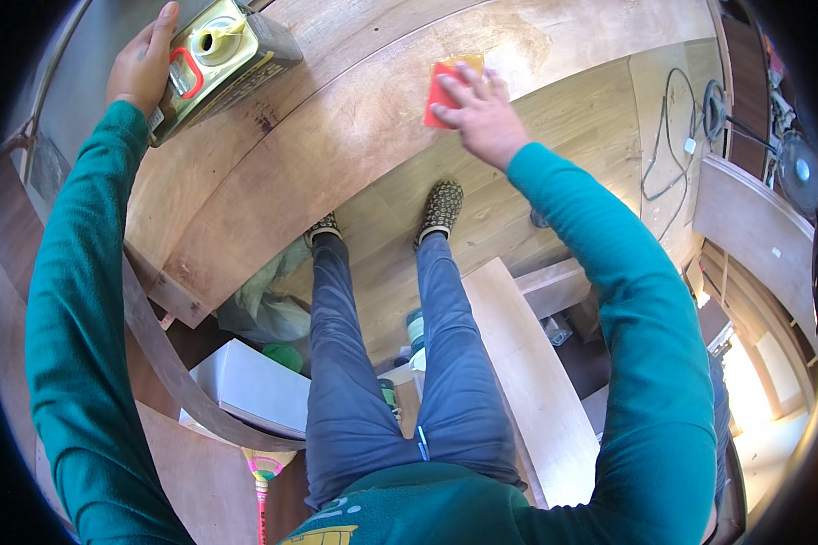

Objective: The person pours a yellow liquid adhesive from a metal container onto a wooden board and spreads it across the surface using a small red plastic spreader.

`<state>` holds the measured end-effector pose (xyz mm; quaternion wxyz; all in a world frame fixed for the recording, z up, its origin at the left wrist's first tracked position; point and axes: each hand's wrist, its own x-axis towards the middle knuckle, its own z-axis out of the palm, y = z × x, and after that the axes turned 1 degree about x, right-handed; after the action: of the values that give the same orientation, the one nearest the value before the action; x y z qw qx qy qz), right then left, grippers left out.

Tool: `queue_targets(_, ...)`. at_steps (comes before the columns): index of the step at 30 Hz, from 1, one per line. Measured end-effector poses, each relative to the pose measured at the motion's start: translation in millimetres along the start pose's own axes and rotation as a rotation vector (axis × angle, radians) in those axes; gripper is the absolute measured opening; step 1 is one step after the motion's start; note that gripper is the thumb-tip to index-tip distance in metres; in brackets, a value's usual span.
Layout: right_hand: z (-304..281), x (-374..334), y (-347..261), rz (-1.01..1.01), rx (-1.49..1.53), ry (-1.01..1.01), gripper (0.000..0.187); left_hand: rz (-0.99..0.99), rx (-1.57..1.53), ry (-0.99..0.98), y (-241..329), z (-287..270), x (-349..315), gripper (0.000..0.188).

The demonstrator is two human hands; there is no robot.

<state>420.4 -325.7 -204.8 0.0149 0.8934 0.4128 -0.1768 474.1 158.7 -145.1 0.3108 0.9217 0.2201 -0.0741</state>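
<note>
At the upper left my left hand (pixel 145 68) is closed on the side of a rectangular metal can (pixel 245 82), its thumb up along the edge. The can is tilted, its open spout with yellowish residue and a red carry handle facing me. Towards the upper middle, my right hand (pixel 489 120) grips a flat red spreader (pixel 436 98) with fingers laid across it. The spreader rests near the edge of a large curved wooden board (pixel 336 118). Beside it a patch of amber, glue-like liquid (pixel 471 62) glistens on the wood. Dark stains mark the board near the can.
Below the board is a wood-look floor (pixel 554 136), where my feet stand. A cable (pixel 668 173) lies coiled at the right, near a fan (pixel 798 168). Close to my legs are a white box (pixel 250 386), a plastic bag (pixel 264 304), a broom (pixel 265 463) and a long plank (pixel 536 381).
</note>
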Motion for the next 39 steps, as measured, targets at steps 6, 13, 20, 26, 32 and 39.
queue_targets(6,15.1,33.3,-33.0,-0.184,-0.042,-0.053,0.031,-0.007,-0.028,-0.012,-6.3,1.0,3.2,0.074)
queue_targets(13,2.5,37.8,37.5,-0.101,-0.150,-0.151,0.032,-0.017,-0.021,0.004,-19.1,1.7,8.4,0.072)
queue_targets(20,-9.0,33.5,107.2,0.136,-0.295,-0.241,0.037,-0.001,-0.006,0.017,-29.0,1.0,14.5,0.067)
queue_targets(26,7.3,-2.0,178.3,0.429,-0.197,-0.272,0.043,-0.038,-0.041,-0.010,-38.3,1.1,23.1,0.082)
queue_targets(32,40.6,-67.4,158.8,0.495,0.002,-0.250,0.041,-0.040,-0.016,0.005,-29.6,2.5,20.3,0.078)
queue_targets(39,23.9,-66.0,148.9,0.522,0.227,0.078,0.028,-0.045,-0.051,0.008,-20.5,1.7,11.5,0.070)
